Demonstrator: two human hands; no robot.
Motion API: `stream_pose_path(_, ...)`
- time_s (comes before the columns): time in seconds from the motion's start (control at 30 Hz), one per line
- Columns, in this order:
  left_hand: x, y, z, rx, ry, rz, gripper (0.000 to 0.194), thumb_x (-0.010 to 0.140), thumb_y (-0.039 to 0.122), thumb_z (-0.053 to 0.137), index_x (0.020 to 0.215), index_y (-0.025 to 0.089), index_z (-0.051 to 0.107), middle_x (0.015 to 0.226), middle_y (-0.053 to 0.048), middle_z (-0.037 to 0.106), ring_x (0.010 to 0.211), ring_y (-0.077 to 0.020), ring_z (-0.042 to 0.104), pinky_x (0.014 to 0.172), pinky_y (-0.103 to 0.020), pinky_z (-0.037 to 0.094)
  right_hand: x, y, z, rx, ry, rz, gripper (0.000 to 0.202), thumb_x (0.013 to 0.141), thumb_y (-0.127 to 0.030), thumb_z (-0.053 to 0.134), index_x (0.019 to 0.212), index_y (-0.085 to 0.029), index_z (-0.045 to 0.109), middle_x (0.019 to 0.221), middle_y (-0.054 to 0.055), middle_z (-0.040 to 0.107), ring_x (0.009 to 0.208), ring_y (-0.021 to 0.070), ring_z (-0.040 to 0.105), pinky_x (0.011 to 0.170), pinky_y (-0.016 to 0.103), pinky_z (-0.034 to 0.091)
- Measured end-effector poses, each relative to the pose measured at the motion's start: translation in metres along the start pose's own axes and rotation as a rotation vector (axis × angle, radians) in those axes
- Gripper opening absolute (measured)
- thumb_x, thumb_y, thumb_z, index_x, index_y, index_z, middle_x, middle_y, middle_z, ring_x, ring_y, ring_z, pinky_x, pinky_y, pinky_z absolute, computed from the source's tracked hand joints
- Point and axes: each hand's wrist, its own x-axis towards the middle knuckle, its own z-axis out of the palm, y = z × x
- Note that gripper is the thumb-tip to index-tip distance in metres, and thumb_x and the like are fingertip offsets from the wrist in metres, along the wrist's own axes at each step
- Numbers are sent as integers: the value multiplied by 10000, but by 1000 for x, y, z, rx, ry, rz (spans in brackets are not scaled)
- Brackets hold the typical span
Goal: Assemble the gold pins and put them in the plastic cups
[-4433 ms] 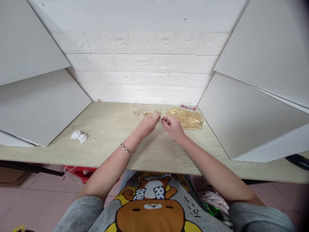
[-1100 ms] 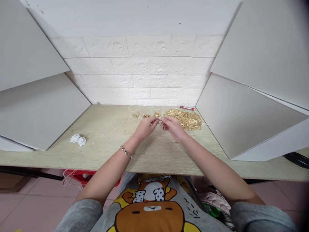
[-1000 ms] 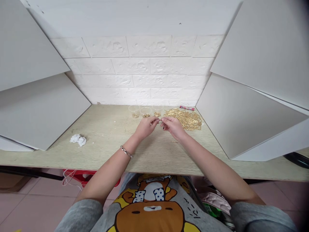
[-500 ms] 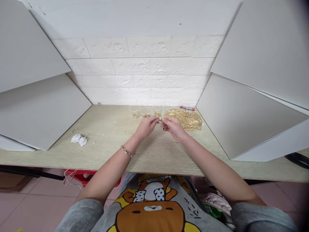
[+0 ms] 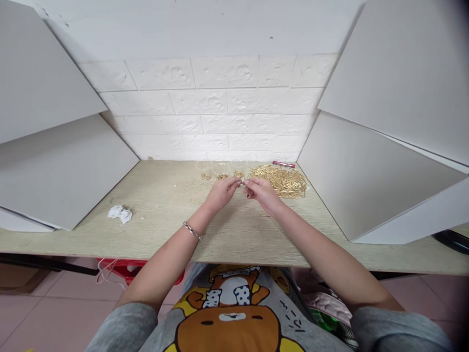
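My left hand [image 5: 222, 191] and my right hand [image 5: 264, 193] meet fingertip to fingertip over the table, both closed in a pinch. A thin gold-coloured pin [image 5: 244, 178] seems to stick up at the right fingertips; whatever the left fingers grip is too small to make out. Just right of my hands spreads a pile of thin gold-coloured pins [image 5: 284, 182]. Behind my left hand stand three clear round tubs, a left one [image 5: 203, 166], a middle one [image 5: 221, 169] and a right one [image 5: 239, 165], with small gold-coloured pieces low in them.
A red marker-like tube [image 5: 283, 164] lies behind the pile. Crumpled white tissue [image 5: 120, 213] rests on the table [image 5: 161, 210] at left. Pale panels [image 5: 73, 171] stand on both sides, and a white brick-patterned wall [image 5: 216, 98] closes the back. A red stool [image 5: 128, 268] shows below.
Both hands hold almost the same place and the same pinch. The view has shifted very slightly; nothing else has visibly moved.
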Motion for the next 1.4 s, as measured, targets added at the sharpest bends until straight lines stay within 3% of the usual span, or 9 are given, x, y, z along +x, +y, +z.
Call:
stream_pose_path(0.3,-2,-3,1,221,25,219,258,875,237,349,838,149,588,715,-51,586,720,-145,528,726,-266,402,3,3,-2,-192,26,-92,268,655,-427,614,703,-163,615,591,4,582,485,79,481,494,228,396)
stream_pose_path(0.57,-3,-1,1,275,24,250,273,875,237,338,765,151,573,638,-39,529,678,-146,496,698,-260,387,4,5,-2,-315,36,-158,212,708,-370,552,679,-164,589,569,2,583,465,83,490,493,227,404)
stream_pose_path(0.77,-1,0,1,190,17,198,240,853,207,373,743,148,577,657,-33,557,677,-137,501,677,-250,383,4,6,-5,-444,23,-261,193,738,-338,511,714,-163,590,591,-1,585,503,93,508,517,228,415)
stream_pose_path(1.1,2,6,-8,-86,-97,-73,203,795,253,464,697,158,615,584,25,538,556,-88,447,562,-205,344,5,3,-8,-499,-17,-310,209,755,-339,488,729,-165,601,599,-1,590,510,100,508,529,234,416)
stream_pose_path(1.4,0,3,-3,25,-48,32,188,791,184,446,706,156,612,668,-7,606,625,-106,512,641,-222,384,-1,2,-6,-687,41,-379,179,776,-262,456,726,-173,603,610,-10,603,526,99,512,543,223,388)
